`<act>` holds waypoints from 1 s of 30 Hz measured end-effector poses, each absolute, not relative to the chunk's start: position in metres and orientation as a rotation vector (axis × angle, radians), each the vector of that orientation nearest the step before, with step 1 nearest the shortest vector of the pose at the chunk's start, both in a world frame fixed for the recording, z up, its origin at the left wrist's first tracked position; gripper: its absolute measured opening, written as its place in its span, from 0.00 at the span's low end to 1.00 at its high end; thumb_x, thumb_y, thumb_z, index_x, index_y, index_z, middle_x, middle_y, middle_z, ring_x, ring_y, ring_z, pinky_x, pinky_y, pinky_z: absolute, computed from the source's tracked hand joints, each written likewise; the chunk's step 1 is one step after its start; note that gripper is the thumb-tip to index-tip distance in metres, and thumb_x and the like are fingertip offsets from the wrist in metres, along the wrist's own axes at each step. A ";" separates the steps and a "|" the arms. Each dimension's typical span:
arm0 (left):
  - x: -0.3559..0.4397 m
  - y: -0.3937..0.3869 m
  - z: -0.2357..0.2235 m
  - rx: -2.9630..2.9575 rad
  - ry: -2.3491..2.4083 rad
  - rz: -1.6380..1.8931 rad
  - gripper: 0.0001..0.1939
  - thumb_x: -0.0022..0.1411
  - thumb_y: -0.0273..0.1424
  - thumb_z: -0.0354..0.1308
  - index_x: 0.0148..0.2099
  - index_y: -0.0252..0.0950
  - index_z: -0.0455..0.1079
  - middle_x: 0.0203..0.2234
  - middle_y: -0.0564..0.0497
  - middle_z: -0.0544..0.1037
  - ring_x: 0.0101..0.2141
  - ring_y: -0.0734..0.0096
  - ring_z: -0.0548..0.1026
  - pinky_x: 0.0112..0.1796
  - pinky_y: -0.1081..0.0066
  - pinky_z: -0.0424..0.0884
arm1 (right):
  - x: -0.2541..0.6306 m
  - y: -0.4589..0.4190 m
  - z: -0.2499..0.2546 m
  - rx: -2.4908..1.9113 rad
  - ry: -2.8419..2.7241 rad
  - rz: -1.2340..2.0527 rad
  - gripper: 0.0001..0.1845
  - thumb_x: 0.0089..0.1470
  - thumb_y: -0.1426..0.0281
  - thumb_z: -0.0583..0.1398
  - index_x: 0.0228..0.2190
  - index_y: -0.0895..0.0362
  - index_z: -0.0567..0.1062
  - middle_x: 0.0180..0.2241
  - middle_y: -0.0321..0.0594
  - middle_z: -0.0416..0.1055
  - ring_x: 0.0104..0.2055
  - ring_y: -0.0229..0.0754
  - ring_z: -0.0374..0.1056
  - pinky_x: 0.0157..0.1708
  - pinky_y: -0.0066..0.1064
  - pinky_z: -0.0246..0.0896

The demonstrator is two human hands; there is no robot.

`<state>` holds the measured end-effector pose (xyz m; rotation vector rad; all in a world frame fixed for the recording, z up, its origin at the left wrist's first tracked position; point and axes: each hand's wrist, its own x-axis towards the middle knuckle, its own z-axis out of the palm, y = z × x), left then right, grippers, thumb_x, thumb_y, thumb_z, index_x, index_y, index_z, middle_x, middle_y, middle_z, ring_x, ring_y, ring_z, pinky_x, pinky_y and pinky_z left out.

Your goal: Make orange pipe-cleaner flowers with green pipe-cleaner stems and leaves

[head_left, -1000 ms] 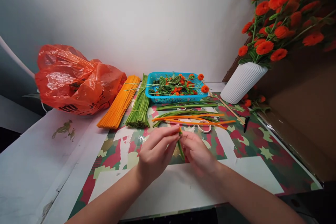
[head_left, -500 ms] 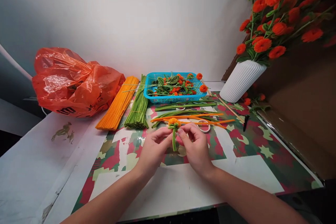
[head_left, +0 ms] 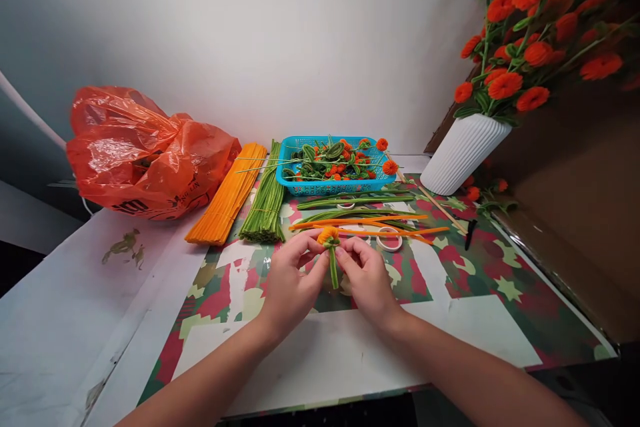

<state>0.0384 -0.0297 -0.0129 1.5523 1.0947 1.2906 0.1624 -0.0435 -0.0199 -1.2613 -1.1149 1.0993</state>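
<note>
Between my hands is a small pipe-cleaner flower with an orange head and a green stem hanging down toward me. My left hand pinches it from the left, thumb and fingers just under the head. From the other side my right hand pinches the same spot, its fingers closed. Right behind the hands lie loose orange pipe cleaners and green pipe cleaners. A roll of white tape rests just beyond my right fingers.
A blue basket holds green leaves and small orange flowers. Left of it lie a green pipe-cleaner bundle, an orange bundle and a red plastic bag. At right, a white vase of orange flowers stands near a thin stick.
The flower's head has tipped slightly left and more of its orange shows above my fingers. Both hands keep their pinch. The whole view has shifted a little.
</note>
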 end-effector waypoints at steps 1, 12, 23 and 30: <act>0.038 -0.030 -0.013 1.650 1.108 1.309 0.07 0.57 0.26 0.56 0.26 0.36 0.65 0.38 0.46 0.77 0.40 0.67 0.76 0.39 0.70 0.74 | 0.162 -0.043 -0.019 -1.238 -1.072 1.163 0.11 0.50 0.61 0.59 0.26 0.57 0.72 0.27 0.36 0.68 0.30 0.39 0.63 0.30 0.30 0.58; 0.035 -0.027 -0.004 1.837 1.259 1.222 0.06 0.55 0.25 0.56 0.26 0.35 0.66 0.25 0.51 0.77 0.27 0.72 0.76 0.29 0.76 0.73 | 0.178 -0.042 -0.013 -1.312 -1.453 0.564 0.08 0.48 0.70 0.60 0.34 0.56 0.74 0.35 0.41 0.71 0.39 0.44 0.66 0.37 0.35 0.61; 0.030 -0.027 -0.004 1.749 1.283 1.116 0.05 0.54 0.27 0.58 0.27 0.35 0.74 0.24 0.51 0.80 0.26 0.68 0.77 0.30 0.72 0.72 | 0.176 -0.043 -0.013 -1.188 -1.886 0.307 0.09 0.51 0.72 0.58 0.37 0.55 0.72 0.36 0.42 0.73 0.42 0.47 0.67 0.42 0.39 0.59; 0.026 -0.023 0.002 1.461 1.197 0.905 0.07 0.50 0.31 0.62 0.23 0.35 0.73 0.20 0.50 0.78 0.23 0.69 0.74 0.25 0.73 0.69 | 0.195 -0.031 -0.008 -0.908 -2.089 0.256 0.12 0.59 0.78 0.51 0.33 0.56 0.74 0.34 0.43 0.75 0.38 0.42 0.69 0.38 0.34 0.63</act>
